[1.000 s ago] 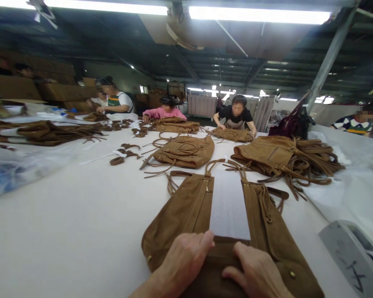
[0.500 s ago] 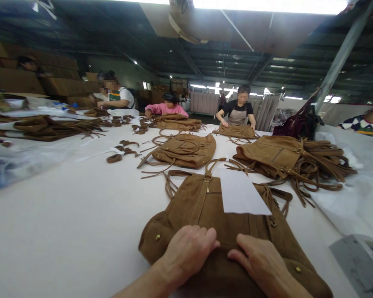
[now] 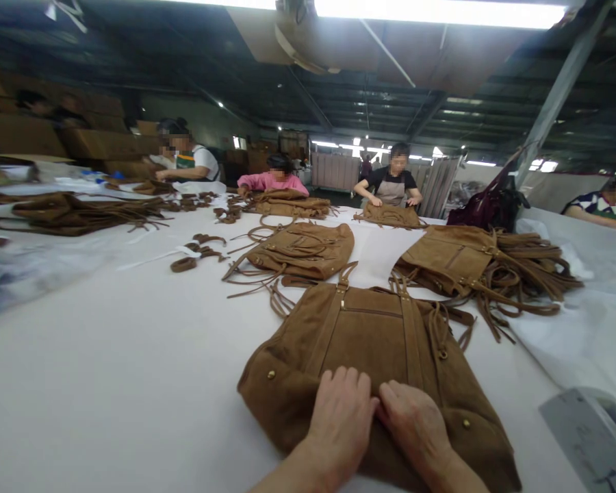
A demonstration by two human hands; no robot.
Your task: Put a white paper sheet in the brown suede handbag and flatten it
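Note:
A brown suede-like handbag [image 3: 372,339] lies on the white table in front of me, its straps and zip pocket at the far end and brass studs near its base. My left hand [image 3: 343,409] is closed on the bag's near part, knuckles up, with the fingertips hidden in the material. Right beside it, my right hand [image 3: 413,418] pinches the same fold of the bag. The two thumbs almost meet. Beyond the bag's top, a white paper sheet [image 3: 382,248] lies between two other bags.
Further brown bags lie ahead [image 3: 308,250] and at the right [image 3: 449,257], where straps spread out. Short strap pieces [image 3: 198,252] sit to the left. A grey device [image 3: 585,431] is at the near right. Several people work around the table [image 3: 133,370].
The white sheet that lay over the bag's top now lies beyond it. My hands have come closer together, and the left one has shifted right. The bag's near part is gathered more.

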